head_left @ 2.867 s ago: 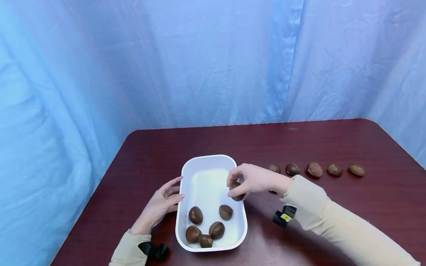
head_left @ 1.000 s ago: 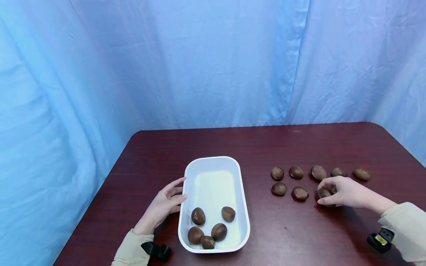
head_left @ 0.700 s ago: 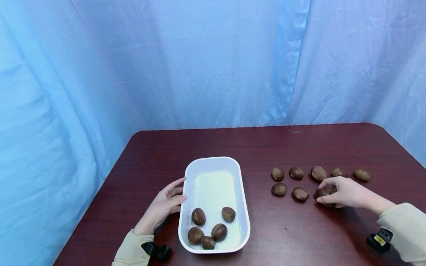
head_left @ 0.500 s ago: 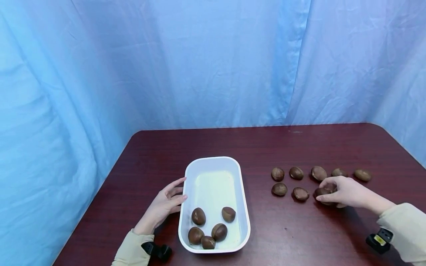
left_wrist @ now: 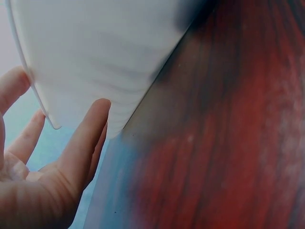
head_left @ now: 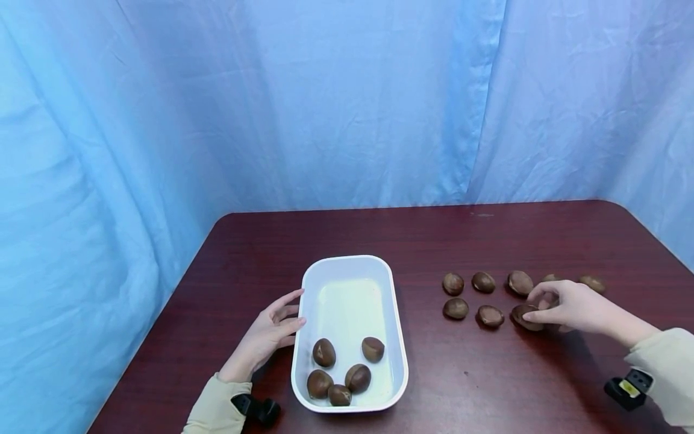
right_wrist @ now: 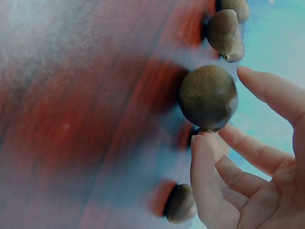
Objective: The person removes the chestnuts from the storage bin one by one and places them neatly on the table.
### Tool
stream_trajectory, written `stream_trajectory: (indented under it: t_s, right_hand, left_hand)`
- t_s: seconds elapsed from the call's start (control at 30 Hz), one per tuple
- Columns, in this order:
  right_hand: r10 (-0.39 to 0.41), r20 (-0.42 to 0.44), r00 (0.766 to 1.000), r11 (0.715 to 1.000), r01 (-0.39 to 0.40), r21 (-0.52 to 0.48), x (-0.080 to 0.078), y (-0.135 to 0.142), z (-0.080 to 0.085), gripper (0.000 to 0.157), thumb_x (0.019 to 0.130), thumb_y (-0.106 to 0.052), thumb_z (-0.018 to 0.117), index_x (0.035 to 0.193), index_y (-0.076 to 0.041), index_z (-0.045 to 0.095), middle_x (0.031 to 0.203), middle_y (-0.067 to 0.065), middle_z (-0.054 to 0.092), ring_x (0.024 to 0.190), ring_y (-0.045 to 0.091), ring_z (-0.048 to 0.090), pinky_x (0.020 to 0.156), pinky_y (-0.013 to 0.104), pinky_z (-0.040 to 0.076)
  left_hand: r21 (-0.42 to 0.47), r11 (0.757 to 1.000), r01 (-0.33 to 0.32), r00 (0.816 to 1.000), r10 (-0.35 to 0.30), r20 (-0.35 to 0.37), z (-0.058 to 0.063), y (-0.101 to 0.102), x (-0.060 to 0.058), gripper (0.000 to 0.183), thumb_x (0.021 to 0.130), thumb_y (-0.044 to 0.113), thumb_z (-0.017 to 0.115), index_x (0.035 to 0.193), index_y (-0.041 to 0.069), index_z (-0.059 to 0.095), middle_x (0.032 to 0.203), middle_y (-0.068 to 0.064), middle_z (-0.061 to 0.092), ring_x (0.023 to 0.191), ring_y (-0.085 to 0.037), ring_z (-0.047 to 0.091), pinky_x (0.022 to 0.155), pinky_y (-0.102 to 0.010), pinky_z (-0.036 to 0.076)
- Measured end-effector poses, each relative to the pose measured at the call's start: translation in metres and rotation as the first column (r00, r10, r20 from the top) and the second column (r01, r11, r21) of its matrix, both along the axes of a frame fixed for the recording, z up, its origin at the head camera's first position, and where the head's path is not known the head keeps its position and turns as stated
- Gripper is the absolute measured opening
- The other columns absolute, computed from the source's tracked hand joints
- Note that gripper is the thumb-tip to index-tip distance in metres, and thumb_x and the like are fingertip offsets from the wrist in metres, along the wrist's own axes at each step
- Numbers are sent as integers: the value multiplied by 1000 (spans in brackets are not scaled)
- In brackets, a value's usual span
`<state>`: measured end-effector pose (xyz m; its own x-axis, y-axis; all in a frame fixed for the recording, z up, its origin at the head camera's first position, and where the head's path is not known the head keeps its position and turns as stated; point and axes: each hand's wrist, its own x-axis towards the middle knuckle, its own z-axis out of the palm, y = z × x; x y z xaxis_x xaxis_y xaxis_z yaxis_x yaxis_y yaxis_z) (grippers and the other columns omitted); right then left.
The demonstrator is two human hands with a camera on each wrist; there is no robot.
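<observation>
A white rectangular tray [head_left: 391,313] stands left of centre on the table with several brown chestnuts [head_left: 358,379] lying at its near end. My left hand [head_left: 265,334] rests its straight fingertips against the tray's left side; the left wrist view shows the thumb and fingers touching the wall. At the right, my right hand [head_left: 576,307] is beside a chestnut [head_left: 525,317] on the table, the last one visible in the nearer row. In the right wrist view its fingers are spread around that chestnut [right_wrist: 208,97], the index fingertip apart from it and the thumb close below.
Behind stands a farther row of chestnuts [head_left: 520,283], two of them partly hidden by the right hand. Two more chestnuts [head_left: 456,308] lie left of the worked one. The dark red table [head_left: 461,392] ends at a blue curtain [head_left: 347,108].
My right hand has carried a chestnut from above the tray to the nearer row, shifted it slightly left, then loosened and drawn back a little right. The left hand stays at the tray.
</observation>
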<state>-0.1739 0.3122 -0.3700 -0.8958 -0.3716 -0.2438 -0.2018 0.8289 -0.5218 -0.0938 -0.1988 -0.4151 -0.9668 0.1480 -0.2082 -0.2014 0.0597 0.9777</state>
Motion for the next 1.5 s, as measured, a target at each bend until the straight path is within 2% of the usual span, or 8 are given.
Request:
stream_trajectory:
  t_s: [0.1,0.3,0.57,0.67,0.93,1.27,1.5]
  right_hand:
    - [14,-19,1000,1000,-14,6,1,-1,7,42,85,-30,70,109,3,59,81,1,59,61,8,55,54,27,50]
    - [20,-63,998,1000,-19,16,1,-6,21,43,86,-29,69,112,3,57,83,0,59,58,9,54,53,27,48]
    - [25,-40,999,1000,-26,-15,-1,-20,29,47,86,-32,69,116,2,58,97,5,63,72,9,59,58,28,52]
    - [39,-38,999,998,-41,-47,-1,-32,29,46,85,-33,70,114,1,59,96,5,63,71,9,59,57,28,52]
    - [91,-4,996,984,-90,-156,-2,-75,36,44,84,-33,71,113,-1,60,93,5,62,68,16,60,57,32,53]
    - [202,-56,978,948,-210,-239,-10,-147,39,30,82,-28,73,104,-8,65,88,3,63,70,17,61,61,32,52]
    - [277,-40,960,890,-272,-365,-7,-199,49,31,83,-21,73,106,-2,64,87,5,63,75,18,64,62,30,53]
  left_hand:
    - [-5,1000,-4,1000,4,-3,0,0,0,64,92,15,62,147,13,31,136,-25,44,103,-19,63,83,-35,55]
    - [-15,1000,-10,1000,10,-13,-1,0,0,64,91,15,63,147,12,32,135,-25,45,102,-19,64,83,-35,55]
    - [-5,1000,-7,1000,7,-15,-2,0,0,64,91,16,63,147,12,32,134,-25,45,101,-18,64,82,-34,55]
    - [-2,1000,-5,1000,5,-15,-2,0,0,64,91,16,63,147,12,31,134,-25,45,101,-18,64,82,-33,55]
    - [13,1000,13,1000,-13,-17,-1,0,1,65,92,15,62,148,12,30,136,-26,43,104,-19,63,83,-34,55]
    - [-9,1000,21,999,-21,-25,1,1,2,64,93,17,61,148,12,29,136,-26,44,107,-22,62,84,-35,54]
    - [-39,998,52,997,-54,-57,1,-3,4,64,93,20,61,148,10,31,137,-27,43,110,-25,61,85,-37,54]
